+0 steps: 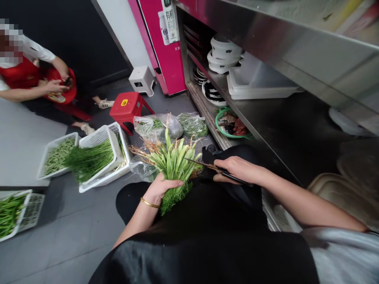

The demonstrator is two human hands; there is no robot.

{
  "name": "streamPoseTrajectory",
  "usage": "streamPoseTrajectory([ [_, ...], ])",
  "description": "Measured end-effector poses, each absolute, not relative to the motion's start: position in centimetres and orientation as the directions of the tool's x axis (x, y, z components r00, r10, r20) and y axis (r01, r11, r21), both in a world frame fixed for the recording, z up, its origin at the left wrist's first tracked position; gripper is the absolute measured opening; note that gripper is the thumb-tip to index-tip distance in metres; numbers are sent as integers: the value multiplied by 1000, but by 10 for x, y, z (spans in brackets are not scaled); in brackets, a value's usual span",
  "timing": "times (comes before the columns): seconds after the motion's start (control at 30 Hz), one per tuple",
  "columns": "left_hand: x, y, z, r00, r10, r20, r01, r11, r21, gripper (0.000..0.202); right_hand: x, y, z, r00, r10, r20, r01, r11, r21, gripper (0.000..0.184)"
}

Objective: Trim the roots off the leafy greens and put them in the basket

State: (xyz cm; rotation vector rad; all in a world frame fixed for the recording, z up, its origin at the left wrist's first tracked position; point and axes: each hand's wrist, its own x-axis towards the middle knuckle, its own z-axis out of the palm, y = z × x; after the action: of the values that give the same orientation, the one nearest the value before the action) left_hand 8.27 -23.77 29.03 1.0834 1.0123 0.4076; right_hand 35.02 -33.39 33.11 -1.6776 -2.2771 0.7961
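Note:
My left hand [164, 186] is closed around a bunch of leafy green herbs [174, 159], low on the stalks. Pale stems and brown, stringy roots point away from me, while the feathery leaves hang towards my lap. In my right hand [233, 169] is a pair of scissors [213, 167] with black handles. Their blades reach left to the stems on the bunch's right side; whether they touch the stems I cannot tell. A clear plastic bag [145, 167] lies on the floor beyond my left hand.
White baskets [102, 177] of green vegetables stand on the left floor. Bagged greens [192, 125] lie ahead, near a red stool [127, 106] and a white stool [142, 79]. Metal shelving [263, 146] with dishes runs along my right. A seated person [22, 75] holds a phone at far left.

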Motion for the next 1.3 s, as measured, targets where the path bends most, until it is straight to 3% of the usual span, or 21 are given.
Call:
streamPoseTrajectory([
  [0.27,82,-238,287,523,703,-482,194,452,871,30,358,-335,329,-266,953,-146,882,180,-435,35],
  [0.47,76,-235,282,528,707,-470,224,418,880,31,368,-346,330,-123,988,-97,869,60,-492,33],
  [0.7,77,-234,284,559,714,-421,276,319,907,33,361,-339,340,-137,954,-267,962,64,-266,40],
  [0.9,76,-234,282,566,716,-408,294,287,912,35,363,-331,345,-117,960,-254,985,79,-154,48],
  [1.0,74,-233,280,557,717,-420,286,310,907,35,365,-333,342,-72,977,-201,984,36,-176,46],
  [1.13,72,-234,282,534,718,-446,263,360,895,42,368,-341,336,24,995,-99,955,-52,-293,42],
  [1.3,72,-234,288,544,718,-434,259,349,901,48,365,-346,335,-108,969,-223,952,36,-303,42],
])
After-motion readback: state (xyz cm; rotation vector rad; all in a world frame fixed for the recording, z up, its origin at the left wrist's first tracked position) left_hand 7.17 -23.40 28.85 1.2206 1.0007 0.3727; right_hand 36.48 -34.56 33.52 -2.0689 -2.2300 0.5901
